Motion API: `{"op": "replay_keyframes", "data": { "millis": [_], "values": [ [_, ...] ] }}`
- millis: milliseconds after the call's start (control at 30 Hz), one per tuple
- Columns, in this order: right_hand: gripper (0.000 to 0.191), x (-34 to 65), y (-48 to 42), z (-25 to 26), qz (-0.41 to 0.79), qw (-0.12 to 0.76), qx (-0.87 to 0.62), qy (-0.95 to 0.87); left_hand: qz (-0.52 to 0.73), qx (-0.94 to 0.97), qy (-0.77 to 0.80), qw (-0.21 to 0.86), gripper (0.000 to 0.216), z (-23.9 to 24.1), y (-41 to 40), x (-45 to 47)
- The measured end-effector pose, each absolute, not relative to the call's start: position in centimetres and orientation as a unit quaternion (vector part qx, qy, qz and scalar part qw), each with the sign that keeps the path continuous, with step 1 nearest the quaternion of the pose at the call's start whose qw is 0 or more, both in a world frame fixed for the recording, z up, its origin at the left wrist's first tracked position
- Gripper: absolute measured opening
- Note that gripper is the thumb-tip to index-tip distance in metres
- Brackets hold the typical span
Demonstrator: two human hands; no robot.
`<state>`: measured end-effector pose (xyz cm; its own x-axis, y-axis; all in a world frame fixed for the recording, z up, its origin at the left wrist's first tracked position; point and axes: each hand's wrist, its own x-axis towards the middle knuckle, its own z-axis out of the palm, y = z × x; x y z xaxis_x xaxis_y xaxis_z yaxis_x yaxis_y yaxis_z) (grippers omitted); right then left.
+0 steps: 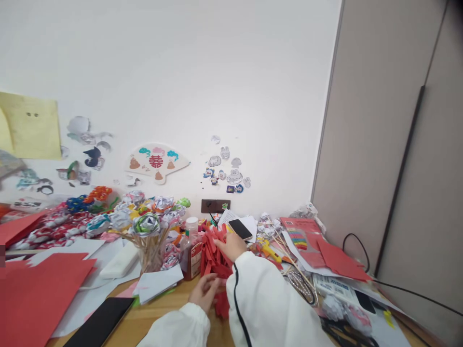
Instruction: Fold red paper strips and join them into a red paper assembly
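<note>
A heap of folded red paper pieces point(213, 258) lies on the wooden desk point(152, 320) in front of me. My right hand point(231, 246) rests on top of the heap, fingers bent over the pieces. My left hand point(205, 290) touches the heap's near lower edge, fingers curled against the red paper. Both arms wear white sleeves. A black phone point(240, 229) lies just beyond my right hand on white paper.
A jar of paper roses on sticks point(148, 241) and a small bottle point(190, 255) stand left of the heap. Red sheets point(32, 294) and another dark phone point(99, 322) lie at the left. Skewers, a yellow glue gun point(269, 251) and red papers point(325, 255) crowd the right.
</note>
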<state>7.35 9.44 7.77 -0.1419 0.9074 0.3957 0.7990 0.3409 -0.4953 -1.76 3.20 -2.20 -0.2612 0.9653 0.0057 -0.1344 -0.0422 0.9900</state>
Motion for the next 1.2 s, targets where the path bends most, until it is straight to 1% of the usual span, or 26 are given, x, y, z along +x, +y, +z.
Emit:
{"op": "replay_keyframes", "data": {
  "millis": [67,167,333,400,467,567,667,800,900,967,1067,1133,1200],
  "values": [
    [0.034,7.2,9.4,6.7,0.065,0.282,-0.569,-0.77,0.599,0.405,0.523,0.451,0.042,-2.3,3.2,-1.8],
    [0.021,9.1,8.2,4.4,0.038,0.302,-0.553,-0.775,0.584,0.429,0.535,0.434,0.04,-2.5,3.1,-1.6],
    [0.019,16.6,7.4,2.6,-0.014,0.311,-0.613,-0.727,0.584,0.456,0.533,0.409,0.04,-3.1,3.0,-1.2],
    [0.017,19.2,7.8,2.1,-0.068,0.25,-0.675,-0.691,0.586,0.454,0.533,0.408,0.038,-3.2,3.0,-1.2],
    [0.019,20.8,8.4,1.6,-0.085,0.206,-0.693,-0.686,0.588,0.452,0.534,0.406,0.035,-3.1,3.0,-1.2],
    [0.024,21.2,8.8,1.1,-0.126,0.186,-0.667,-0.711,0.589,0.465,0.53,0.395,0.029,-2.9,2.9,-1.3],
    [0.022,21.1,8.7,1.2,-0.137,0.183,-0.663,-0.713,0.597,0.476,0.512,0.393,0.024,-2.8,2.7,-1.3],
    [0.019,21.8,8.2,1.7,-0.095,0.207,-0.701,-0.676,0.582,0.526,0.496,0.373,0.017,-3.1,2.9,-1.4],
    [0.021,22.0,7.6,2.4,-0.047,0.255,-0.702,-0.663,0.547,0.596,0.49,0.324,0.016,-3.7,3.1,-1.4],
    [0.024,21.2,7.1,3.2,-0.012,0.306,-0.661,-0.686,0.535,0.617,0.495,0.297,0.016,-4.0,3.2,-1.4],
    [0.029,19.2,6.1,4.0,0.046,0.377,-0.547,-0.746,0.531,0.616,0.512,0.275,0.018,-4.0,3.1,-1.2],
    [0.029,17.7,5.5,4.0,0.066,0.398,-0.491,-0.772,0.53,0.61,0.521,0.275,0.022,-3.7,2.9,-1.0],
    [0.028,16.4,5.1,3.6,0.087,0.392,-0.459,-0.793,0.525,0.612,0.524,0.275,0.023,-3.5,2.7,-1.0]
  ]
}}
